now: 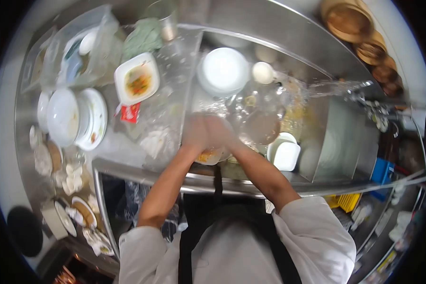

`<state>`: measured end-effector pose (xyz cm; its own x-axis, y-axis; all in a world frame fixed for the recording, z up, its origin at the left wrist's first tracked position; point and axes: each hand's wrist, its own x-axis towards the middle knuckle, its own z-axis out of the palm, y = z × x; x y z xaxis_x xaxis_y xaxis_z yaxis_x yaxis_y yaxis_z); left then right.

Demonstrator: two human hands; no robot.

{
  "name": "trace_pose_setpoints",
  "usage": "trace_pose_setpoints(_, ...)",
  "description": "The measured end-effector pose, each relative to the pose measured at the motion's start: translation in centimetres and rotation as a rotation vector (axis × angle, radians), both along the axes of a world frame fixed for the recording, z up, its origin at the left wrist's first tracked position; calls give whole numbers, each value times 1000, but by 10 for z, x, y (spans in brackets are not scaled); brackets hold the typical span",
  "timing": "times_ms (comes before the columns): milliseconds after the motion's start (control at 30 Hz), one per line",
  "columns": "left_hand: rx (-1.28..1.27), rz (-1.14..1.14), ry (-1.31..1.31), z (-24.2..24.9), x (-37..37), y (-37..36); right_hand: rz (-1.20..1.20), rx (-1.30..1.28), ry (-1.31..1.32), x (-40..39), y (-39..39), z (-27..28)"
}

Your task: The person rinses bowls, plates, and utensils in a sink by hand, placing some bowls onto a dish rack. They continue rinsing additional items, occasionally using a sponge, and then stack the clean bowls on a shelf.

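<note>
Both hands are close together at the left side of the metal sink (322,137), smeared by motion. My left hand (195,132) and my right hand (221,134) are just above a dish with orange food remains (209,156); whether they grip it is hidden by the blur. White round plates (224,68) are stacked in the sink beyond them, beside a small white bowl (263,73). To the right of my hands, white square dishes (287,155) lean together near the front edge. Water sprays across the sink from the right.
On the left counter are a soiled square bowl (138,81), a red packet (130,113), a green cloth (144,38), stacked plates (64,117) and a clear plastic tub (83,52). A faucet (378,111) is at the right. Bamboo steamers (349,21) line the back right.
</note>
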<state>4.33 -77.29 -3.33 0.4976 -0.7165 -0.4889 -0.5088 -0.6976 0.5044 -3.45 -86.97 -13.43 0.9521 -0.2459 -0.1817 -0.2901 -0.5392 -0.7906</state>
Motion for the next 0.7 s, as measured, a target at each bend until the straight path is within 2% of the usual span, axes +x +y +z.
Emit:
trace_pose_setpoints(67,-199,39,25,7,-12,7,460,-220,140,15,-18,66)
trace_pose_setpoints(200,-429,127,-55,24,-14,31,374,-201,-79,-4,-14,72)
trace_pose_setpoints(267,-423,199,58,30,-7,37,297,-271,-226,-15,-17,67)
trace_pose_setpoints(300,-409,231,117,33,-8,41,349,-221,-13,-14,-22,72)
trace_pose_setpoints(400,-321,163,108,34,-8,47,415,-205,136,-10,-30,71)
trace_pose_setpoints(433,-251,219,183,31,-9,49,402,-317,87,-9,-26,47)
trace_pose_setpoints(533,-107,189,216,30,-17,55,462,-134,404,4,-33,80)
trace_pose_setpoints(633,-219,242,248,45,-25,60,523,-197,248,1,-25,76)
trace_pose_setpoints(667,-265,265,275,45,-22,62,588,-266,170,-4,-28,91)
trace_pose_setpoints(700,-307,296,308,45,-19,66,552,-201,172,-14,-36,107)
